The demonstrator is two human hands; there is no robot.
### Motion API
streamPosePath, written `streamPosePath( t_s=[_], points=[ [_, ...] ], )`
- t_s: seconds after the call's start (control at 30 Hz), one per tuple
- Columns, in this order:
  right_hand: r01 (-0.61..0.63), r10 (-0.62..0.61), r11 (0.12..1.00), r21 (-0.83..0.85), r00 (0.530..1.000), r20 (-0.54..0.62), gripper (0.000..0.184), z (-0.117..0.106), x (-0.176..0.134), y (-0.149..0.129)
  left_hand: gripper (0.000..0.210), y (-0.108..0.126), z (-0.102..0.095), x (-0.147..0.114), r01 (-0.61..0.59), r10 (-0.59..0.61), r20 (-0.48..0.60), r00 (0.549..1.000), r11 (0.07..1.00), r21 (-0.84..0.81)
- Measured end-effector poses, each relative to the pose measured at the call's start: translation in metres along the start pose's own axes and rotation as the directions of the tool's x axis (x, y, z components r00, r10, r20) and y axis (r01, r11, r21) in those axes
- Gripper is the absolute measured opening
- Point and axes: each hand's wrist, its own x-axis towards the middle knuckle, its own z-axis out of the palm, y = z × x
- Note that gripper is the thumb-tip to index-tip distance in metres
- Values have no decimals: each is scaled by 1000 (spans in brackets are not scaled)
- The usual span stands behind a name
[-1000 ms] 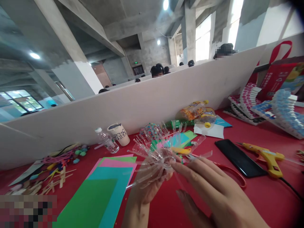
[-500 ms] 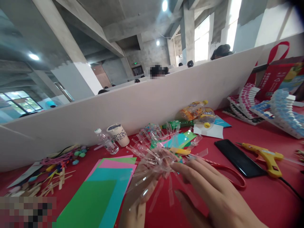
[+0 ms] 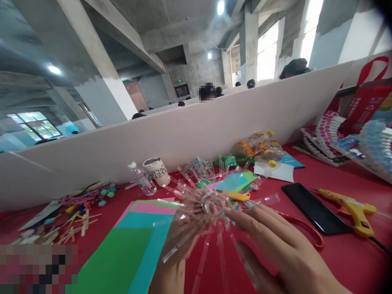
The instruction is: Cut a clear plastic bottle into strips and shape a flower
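Strips (image 3: 202,257) of the cut bottle (image 3: 208,213) swing out wider, reaching lower over the red desk (image 3: 315,173) than half a second ago, and its round opening now turns more squarely toward us! The clear piece sits mid-view, up in the air between both hands. Left hand (image 3: 183,226) has it from behind and below, fingers curled round it, partly veiled by see-through plastic. Right hand (image 3: 275,237) comes in from the other side: fingers stretched out close together, thumb spread well apart beneath them, index tip right at the opening's edge, pinching nothing.

Look around the hands! Coloured paper (image 3: 116,245) lies beside the left wrist, green on blue on pink. Behind that, a water bottle (image 3: 142,179) leans next to a lettered cup (image 3: 157,171). Just beyond the clear piece lies a yellow cutter (image 3: 235,195); a red scissor handle (image 3: 320,243) loops out past the right hand's knuckles. Further right, the phone (image 3: 315,208) rests face up, with the yellow glue gun (image 3: 355,210) just beside it. Along the white partition (image 3: 199,122), orange-labelled bottles (image 3: 255,143) lie on their sides, near a green bottle (image 3: 229,160).
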Motion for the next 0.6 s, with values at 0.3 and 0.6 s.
streamPosePath(
  t_s=[0.3,0.6],
  points=[
    [104,-103,994,-28,994,40,37,2,2,5,35,4,-4,-3,-123,112,69,991,977,174],
    [122,-121,992,-13,991,63,43,7,-3,3,29,9,2,-6,-160,167,-4,986,952,262]
  ],
)
